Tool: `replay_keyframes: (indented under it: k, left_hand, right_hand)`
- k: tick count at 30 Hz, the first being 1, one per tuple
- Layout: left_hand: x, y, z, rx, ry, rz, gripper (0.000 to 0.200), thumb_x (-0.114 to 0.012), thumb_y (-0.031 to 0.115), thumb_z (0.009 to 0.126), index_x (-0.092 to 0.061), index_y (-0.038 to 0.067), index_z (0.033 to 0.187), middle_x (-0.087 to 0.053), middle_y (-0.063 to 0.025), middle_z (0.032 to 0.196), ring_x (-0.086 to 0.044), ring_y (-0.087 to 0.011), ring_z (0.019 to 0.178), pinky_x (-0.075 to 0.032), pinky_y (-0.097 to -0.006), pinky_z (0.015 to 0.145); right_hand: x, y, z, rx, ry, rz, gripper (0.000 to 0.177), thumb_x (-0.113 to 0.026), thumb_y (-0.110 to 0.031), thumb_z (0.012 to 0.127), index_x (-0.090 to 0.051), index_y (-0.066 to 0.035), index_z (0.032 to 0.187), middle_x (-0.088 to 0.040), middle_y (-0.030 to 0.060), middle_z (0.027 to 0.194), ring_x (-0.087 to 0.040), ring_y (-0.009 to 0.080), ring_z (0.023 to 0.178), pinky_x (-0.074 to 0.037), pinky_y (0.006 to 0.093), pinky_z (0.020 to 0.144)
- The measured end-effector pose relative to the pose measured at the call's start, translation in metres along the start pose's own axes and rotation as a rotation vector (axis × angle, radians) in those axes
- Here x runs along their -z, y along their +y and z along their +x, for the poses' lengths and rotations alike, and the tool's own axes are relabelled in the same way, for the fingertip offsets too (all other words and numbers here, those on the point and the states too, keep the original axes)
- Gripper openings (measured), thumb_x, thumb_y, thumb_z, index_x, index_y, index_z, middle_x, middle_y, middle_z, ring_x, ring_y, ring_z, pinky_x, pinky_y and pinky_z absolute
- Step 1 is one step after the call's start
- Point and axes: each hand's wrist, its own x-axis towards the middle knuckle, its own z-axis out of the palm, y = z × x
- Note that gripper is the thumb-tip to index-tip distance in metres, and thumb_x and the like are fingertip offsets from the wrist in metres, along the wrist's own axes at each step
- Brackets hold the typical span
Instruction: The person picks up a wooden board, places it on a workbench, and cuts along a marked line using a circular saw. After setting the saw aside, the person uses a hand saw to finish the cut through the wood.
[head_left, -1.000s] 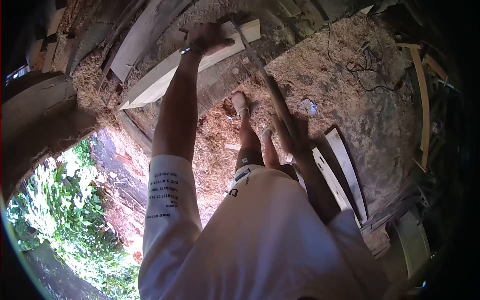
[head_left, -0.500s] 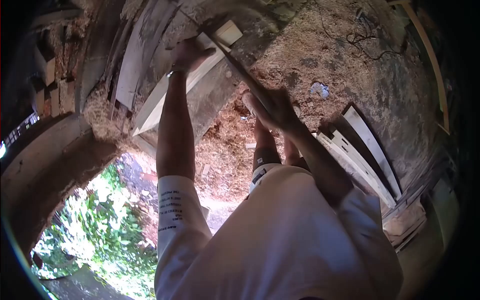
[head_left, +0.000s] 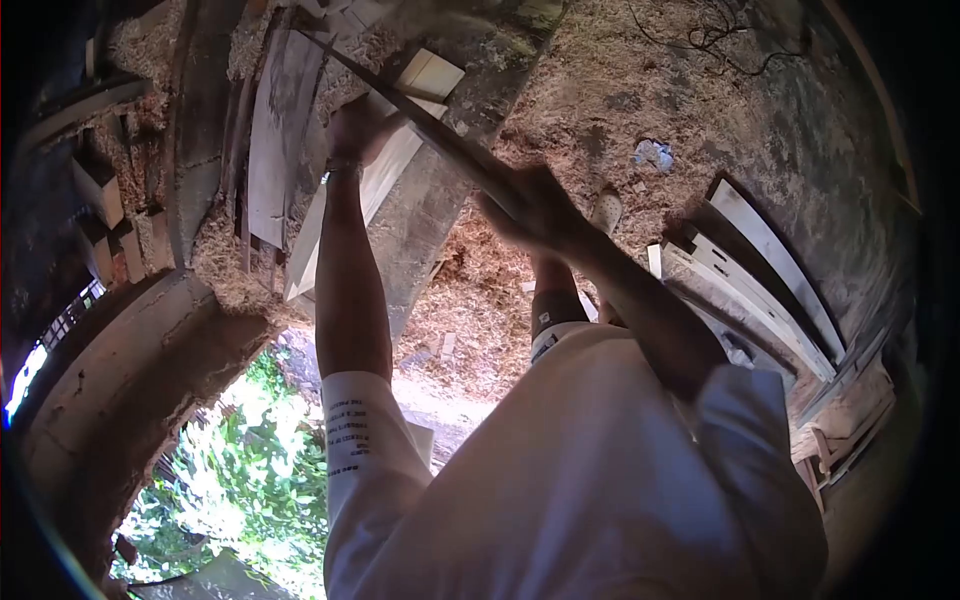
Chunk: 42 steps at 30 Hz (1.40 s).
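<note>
A long handsaw (head_left: 415, 118), seen nearly edge-on, runs diagonally across a pale wooden board (head_left: 395, 172). My right hand (head_left: 535, 210) is closed around the saw's handle end, to the right of the board. On the board's left side, close to the blade, my left hand (head_left: 357, 130) grips and presses it; its fingers are partly hidden. Beyond the blade the board's pale end (head_left: 432, 76) sticks out. Under the board lies a wide grey-brown surface (head_left: 430, 245).
Several boards (head_left: 765, 290) lean at the right. Sawdust and shavings (head_left: 465, 310) cover the ground, with crumpled blue-white plastic (head_left: 653, 155) and a dark cable (head_left: 712, 40). A grey plank (head_left: 272, 150) lies left of the work. Low wall (head_left: 110, 390) at left, leaves (head_left: 235, 470) outside.
My right hand has moved closer to the board, and the saw's tip reaches farther past it to the upper left. My left hand stays on the board. The view has shifted slightly.
</note>
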Motion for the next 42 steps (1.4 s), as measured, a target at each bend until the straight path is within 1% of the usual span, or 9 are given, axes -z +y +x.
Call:
replay_keyframes:
  k: [3,8,11,24,25,32,38,40,42]
  left_hand:
    - [0.011,-0.003,0.009,-0.032,0.107,-0.169,0.064,-0.080,0.052,0.068,-0.067,0.000,0.102,-0.071,-0.0223,0.094,-0.068,-0.0412,0.092,-0.053,-0.0468,0.084]
    - [0.018,0.019,0.002,0.223,-0.106,0.021,0.064,-0.079,0.054,0.070,-0.068,0.002,0.105,-0.072,-0.0215,0.094,-0.070,-0.0369,0.090,-0.055,-0.0457,0.083]
    - [-0.014,0.011,-0.011,0.133,0.037,0.124,0.060,-0.074,0.058,0.076,-0.070,0.007,0.107,-0.073,-0.0178,0.098,-0.072,-0.0328,0.087,-0.058,-0.0421,0.075]
    - [-0.002,0.058,-0.035,0.307,-0.025,0.070,0.050,-0.074,0.045,0.078,-0.069,0.013,0.117,-0.073,-0.0177,0.098,-0.071,-0.0361,0.091,-0.058,-0.0465,0.078]
    - [0.004,0.064,-0.034,0.361,-0.041,0.102,0.051,-0.074,0.046,0.078,-0.069,0.013,0.117,-0.073,-0.0175,0.099,-0.071,-0.0357,0.092,-0.058,-0.0461,0.078]
    - [0.015,0.032,-0.005,0.154,-0.063,0.087,0.063,-0.083,0.050,0.070,-0.067,0.002,0.108,-0.072,-0.0193,0.098,-0.071,-0.0350,0.090,-0.057,-0.0426,0.078]
    - [0.026,0.018,0.012,0.148,-0.152,0.053,0.057,-0.082,0.052,0.069,-0.069,0.003,0.094,-0.070,-0.0181,0.082,-0.070,-0.0310,0.077,-0.055,-0.0434,0.071]
    - [0.024,0.019,0.009,0.155,-0.121,0.055,0.058,-0.078,0.056,0.071,-0.069,0.004,0.095,-0.071,-0.0189,0.083,-0.071,-0.0324,0.078,-0.056,-0.0449,0.071]
    - [0.001,0.013,-0.006,0.051,0.068,-0.012,0.060,-0.078,0.056,0.071,-0.069,0.006,0.104,-0.072,-0.0191,0.093,-0.071,-0.0323,0.085,-0.056,-0.0445,0.075]
  right_hand:
    - [0.023,0.013,-0.107,-0.207,-0.138,0.152,0.063,-0.058,-0.015,0.091,-0.040,-0.010,0.151,-0.064,0.0173,0.124,-0.070,0.0326,0.084,-0.047,0.0491,0.091]
    - [-0.040,0.077,-0.075,-0.046,0.019,0.368,0.062,-0.055,-0.010,0.094,-0.038,-0.008,0.153,-0.070,0.0147,0.110,-0.069,0.0175,0.078,-0.053,0.0347,0.066]
    - [-0.041,0.034,0.050,0.530,0.415,-0.010,0.066,-0.058,-0.006,0.088,-0.042,-0.014,0.151,-0.064,0.0134,0.073,-0.052,0.0218,0.047,-0.046,0.0370,0.047]
    - [-0.001,-0.053,0.040,0.127,0.197,0.097,0.052,-0.063,-0.016,0.088,-0.055,-0.010,0.139,-0.058,0.0176,0.060,-0.062,0.0275,0.051,-0.049,0.0404,0.053]
    - [0.003,-0.062,0.046,0.015,0.112,0.102,0.057,-0.059,-0.013,0.085,-0.050,-0.012,0.141,-0.070,0.0204,0.087,-0.066,0.0404,0.063,-0.057,0.0454,0.063]
    - [0.032,-0.025,-0.056,0.122,0.060,0.029,0.056,-0.058,-0.009,0.086,-0.049,-0.007,0.141,-0.066,0.0227,0.114,-0.068,0.0332,0.072,-0.057,0.0445,0.070]
    - [0.076,-0.023,-0.165,-0.461,-0.259,0.004,0.039,-0.054,-0.012,0.096,-0.054,-0.007,0.134,-0.063,0.0210,0.124,-0.069,0.0244,0.075,-0.056,0.0407,0.074]
    - [0.036,0.026,-0.132,-0.357,-0.227,0.225,0.041,-0.053,-0.020,0.100,-0.053,-0.004,0.137,-0.062,0.0137,0.099,-0.059,0.0199,0.064,-0.047,0.0336,0.060]
    - [-0.006,0.047,-0.014,0.410,0.185,-0.059,0.054,-0.058,-0.012,0.092,-0.049,-0.006,0.144,-0.059,0.0117,0.075,-0.053,0.0178,0.053,-0.046,0.0310,0.052]
